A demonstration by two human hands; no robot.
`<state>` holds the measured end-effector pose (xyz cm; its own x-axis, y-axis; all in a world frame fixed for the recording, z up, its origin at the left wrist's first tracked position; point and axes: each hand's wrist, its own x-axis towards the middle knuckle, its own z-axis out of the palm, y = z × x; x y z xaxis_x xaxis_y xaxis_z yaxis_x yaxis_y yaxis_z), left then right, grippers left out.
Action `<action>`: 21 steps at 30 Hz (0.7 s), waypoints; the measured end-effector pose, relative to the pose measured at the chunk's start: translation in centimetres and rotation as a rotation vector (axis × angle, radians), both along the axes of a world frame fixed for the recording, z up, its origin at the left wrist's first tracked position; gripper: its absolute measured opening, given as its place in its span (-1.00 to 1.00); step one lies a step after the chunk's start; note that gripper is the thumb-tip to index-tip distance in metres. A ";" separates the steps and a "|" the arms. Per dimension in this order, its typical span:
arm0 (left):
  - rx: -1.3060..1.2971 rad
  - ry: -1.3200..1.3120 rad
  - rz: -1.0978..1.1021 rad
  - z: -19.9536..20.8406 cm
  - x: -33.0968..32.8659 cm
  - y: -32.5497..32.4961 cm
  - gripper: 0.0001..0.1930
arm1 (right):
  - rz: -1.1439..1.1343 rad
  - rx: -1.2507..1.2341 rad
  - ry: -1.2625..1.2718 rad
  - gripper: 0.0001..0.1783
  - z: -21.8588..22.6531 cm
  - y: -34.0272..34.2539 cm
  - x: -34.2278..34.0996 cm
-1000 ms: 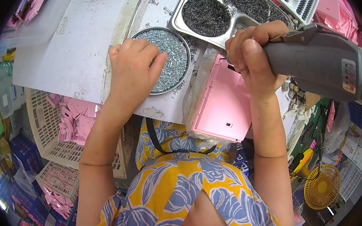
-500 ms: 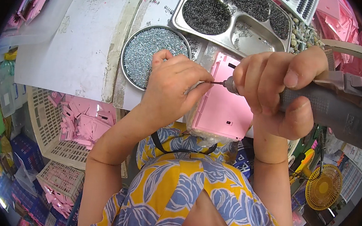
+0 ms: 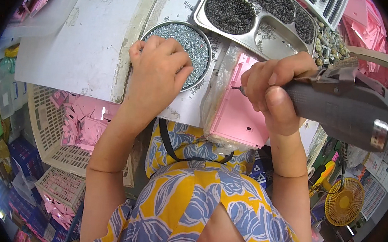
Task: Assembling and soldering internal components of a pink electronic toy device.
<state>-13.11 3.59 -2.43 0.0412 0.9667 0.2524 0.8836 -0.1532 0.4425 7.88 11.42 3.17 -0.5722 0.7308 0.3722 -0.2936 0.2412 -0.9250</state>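
Pink panel (image 3: 238, 120) lying at four o'clock from the screw bowl (image 3: 210, 60), perhaps at risk of scratching by a slipping bit (image 3: 237, 88), grey driver (image 3: 343, 104) clasped in the right hand (image 3: 278, 84), left hand (image 3: 159, 69) loosely curled over screws (image 3: 198, 59), hold on any unclear.

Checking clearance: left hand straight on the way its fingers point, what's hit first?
Probably the small silvery metal pieces: the left hand is over them, fingers curled. Beyond is the far rim of the round dish. Depth is unclear, so the fingertips may already be touching.
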 end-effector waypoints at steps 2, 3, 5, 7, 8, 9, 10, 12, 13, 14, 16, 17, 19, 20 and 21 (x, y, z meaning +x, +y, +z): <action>0.024 -0.028 0.049 -0.3 0.0 0.1 -0.90 | -0.006 0.026 -0.033 -0.67 -0.2 -0.3 -0.1; 0.038 -0.043 0.072 -0.5 0.0 0.3 -0.90 | -0.004 0.057 -0.068 -0.66 -0.3 -0.3 -0.1; 0.087 0.027 0.088 -1.0 -0.1 0.7 -0.89 | 0.001 0.120 -0.139 -0.65 -0.4 -0.3 -0.1; 0.088 0.056 0.075 -1.3 -0.5 1.1 -0.88 | 0.010 0.184 -0.201 -0.63 -0.3 -0.2 -0.2; 0.063 0.047 0.054 -1.5 -0.8 1.2 -0.87 | 0.018 0.196 -0.214 -0.63 -0.4 -0.1 -0.2; 0.042 0.036 0.026 -1.5 -1.1 1.4 -0.86 | 0.022 0.210 -0.228 -0.64 -0.5 0.0 -0.1; 0.043 0.006 0.012 -1.6 -1.3 1.5 -0.85 | 0.028 0.204 -0.225 -0.65 -0.7 0.3 -0.1; 0.045 -0.054 -0.016 -1.6 -1.7 1.8 -0.83 | 0.034 0.179 -0.169 -0.68 -0.8 0.9 -0.1; 0.083 -0.037 -0.005 -1.5 -1.6 1.8 -0.82 | 0.032 0.160 -0.116 -0.70 -0.5 1.3 -0.1; 0.122 -0.020 0.006 -1.4 -1.5 1.9 -0.82 | 0.048 0.114 -0.052 -0.72 0.5 1.3 -0.1; 0.123 0.017 0.051 -1.4 -1.5 1.4 -0.82 | 0.093 0.025 0.089 -0.76 2.3 1.3 -0.4; 0.092 0.029 0.076 -1.3 -1.7 1.2 -0.82 | 0.137 -0.010 0.129 -0.77 3.4 1.4 -0.2; 0.016 -0.156 -0.009 -0.3 -1.3 1.7 -0.83 | 0.157 -0.033 0.152 -0.78 5.0 0.9 0.7; -0.046 -0.343 -0.106 0.7 -0.8 1.3 -0.84 | 0.148 -0.037 0.142 -0.77 5.7 0.3 1.1; -0.119 -0.519 -0.185 1.4 -0.2 0.3 -0.84 | 0.148 -0.051 0.144 -0.76 5.7 -0.4 1.4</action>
